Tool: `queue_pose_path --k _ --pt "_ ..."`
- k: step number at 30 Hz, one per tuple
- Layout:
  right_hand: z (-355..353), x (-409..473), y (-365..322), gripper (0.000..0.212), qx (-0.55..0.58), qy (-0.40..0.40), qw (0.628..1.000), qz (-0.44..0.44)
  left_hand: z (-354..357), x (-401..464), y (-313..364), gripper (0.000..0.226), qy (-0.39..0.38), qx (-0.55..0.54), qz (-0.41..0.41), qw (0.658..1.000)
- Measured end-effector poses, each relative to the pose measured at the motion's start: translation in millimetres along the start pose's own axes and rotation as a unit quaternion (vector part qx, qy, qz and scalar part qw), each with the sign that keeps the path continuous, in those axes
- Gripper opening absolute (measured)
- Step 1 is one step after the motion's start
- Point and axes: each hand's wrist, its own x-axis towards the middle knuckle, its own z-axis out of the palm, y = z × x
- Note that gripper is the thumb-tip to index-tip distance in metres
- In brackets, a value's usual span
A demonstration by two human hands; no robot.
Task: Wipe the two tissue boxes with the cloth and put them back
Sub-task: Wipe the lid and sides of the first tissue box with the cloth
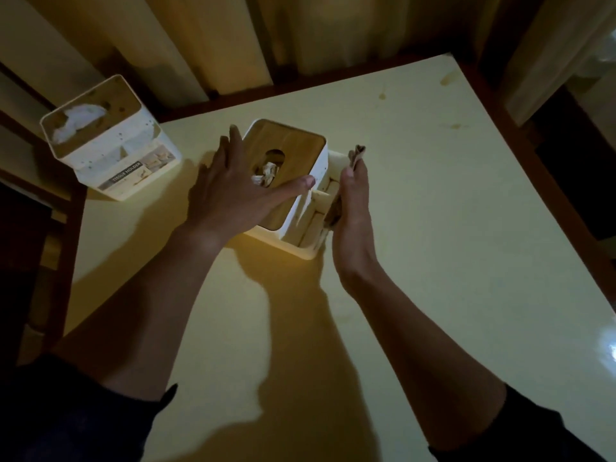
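**Wiping the side pocket of the near tissue box**

A dim room with pale curtains behind, and a cream worktop [433,201] edged in dark wood, marked with a few brownish stains towards its far corner. Two tissue boxes stand on it: one [286,188] with a wooden lid near the middle, the other [113,141] well apart at the far left corner, carrying a label on its side.

The left hand [230,191] lies spread over the wooden lid, fingers straight and thumb stretched along the near edge, pressing the box down. The right hand [353,201] stands edge-on beside the box's open side compartment, its fingers closed on a brownish cloth [356,154] whose folded end sticks up above the fingertips.

The step in hand looks to be wiping that compartment and its outer wall. To do it well, the left hand should bear firmly on the lid so the box does not slide, and the cloth should be drawn along the full wall and into the corners, not just the rim.

The low light hides much: how the right hand's fingers wrap the cloth, what lies in the compartment, and whether the box's far faces are clean cannot be told.
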Motion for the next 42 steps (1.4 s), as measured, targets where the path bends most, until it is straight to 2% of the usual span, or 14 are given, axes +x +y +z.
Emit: queue_pose_path --k 7,12,16,19,24,28,30,33,36,39,42 --pt "20 -101 13 0.075 -0.041 -0.056 0.997 -0.017 4 2 -2 0.136 0.024 -0.024 -0.025 0.999" --pt "6 -17 10 0.089 -0.034 -0.019 0.999 0.031 2 0 -1 0.129 0.043 -0.027 -0.015 0.999" --pt "-16 41 -17 0.068 -0.048 -0.025 0.994 0.09 4 3 -1 0.131 0.038 -0.03 -0.022 0.999" --pt "-20 60 -32 0.06 -0.068 -0.034 0.993 0.085 5 4 0 0.13 0.036 -0.031 -0.025 0.999" --pt "-21 69 -44 0.073 -0.085 -0.065 0.991 0.084 6 5 -1 0.127 0.05 -0.026 -0.02 0.998" --pt "-16 76 -48 0.076 -0.147 -0.092 0.978 0.113 7 5 -1 0.127 0.05 -0.022 -0.019 0.998" --pt "-16 78 -41 0.076 -0.135 -0.08 0.98 0.121 7 4 -1 0.127 0.054 -0.028 -0.023 0.998" --pt "-11 60 -17 0.078 -0.08 -0.011 0.991 0.107 6 3 2 0.126 0.061 -0.036 -0.029 0.997" --pt "11 17 7 0.075 -0.043 0.041 0.997 0.052 5 2 4 0.126 0.06 -0.033 -0.031 0.997" --pt "28 -31 16 0.079 -0.01 0.058 0.998 0.035 4 1 6 0.124 0.062 -0.033 -0.033 0.997" --pt "38 -70 17 0.081 -0.011 0.036 0.998 0.048 5 1 6 0.124 0.062 -0.032 -0.035 0.997"
